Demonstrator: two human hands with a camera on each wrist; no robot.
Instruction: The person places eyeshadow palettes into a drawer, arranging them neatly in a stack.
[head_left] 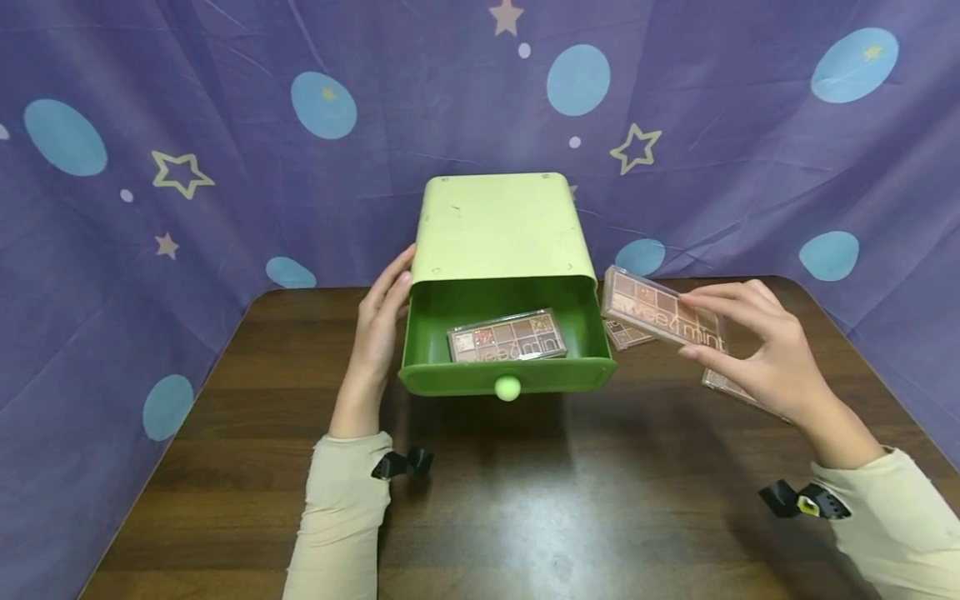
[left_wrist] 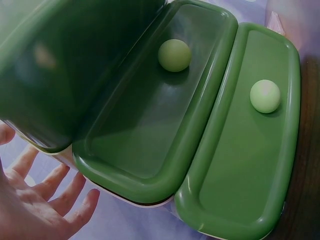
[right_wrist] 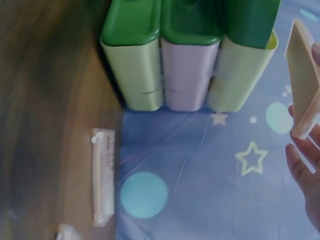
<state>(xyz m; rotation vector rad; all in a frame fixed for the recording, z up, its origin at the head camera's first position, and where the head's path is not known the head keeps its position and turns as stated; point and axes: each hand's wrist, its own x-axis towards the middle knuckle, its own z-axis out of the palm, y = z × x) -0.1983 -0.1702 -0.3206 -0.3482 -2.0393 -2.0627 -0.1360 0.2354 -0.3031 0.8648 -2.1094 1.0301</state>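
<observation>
A three-tier drawer cabinet [head_left: 502,225] has its top green drawer [head_left: 450,379] pulled out. Inside the drawer an eyeshadow palette [head_left: 506,337] with a clear lid leans at a slant. My left hand [head_left: 372,333] is at the cabinet's left side, fingers extended and spread in the left wrist view, close to the top tier. To the right of the drawer, my right hand [head_left: 776,354] pinches a second eyeshadow palette [head_left: 645,308] between thumb and fingers, tilted and raised above the table. In the right wrist view this palette [right_wrist: 302,80] shows its plain back.
Two more palettes lie on the table at the right: one palette [head_left: 628,336] beside the cabinet, another palette [head_left: 727,386] partly hidden under my right hand. Both lower drawers, the middle drawer [left_wrist: 150,115] and bottom drawer [left_wrist: 245,155], are closed. A purple patterned curtain [head_left: 225,100] hangs behind.
</observation>
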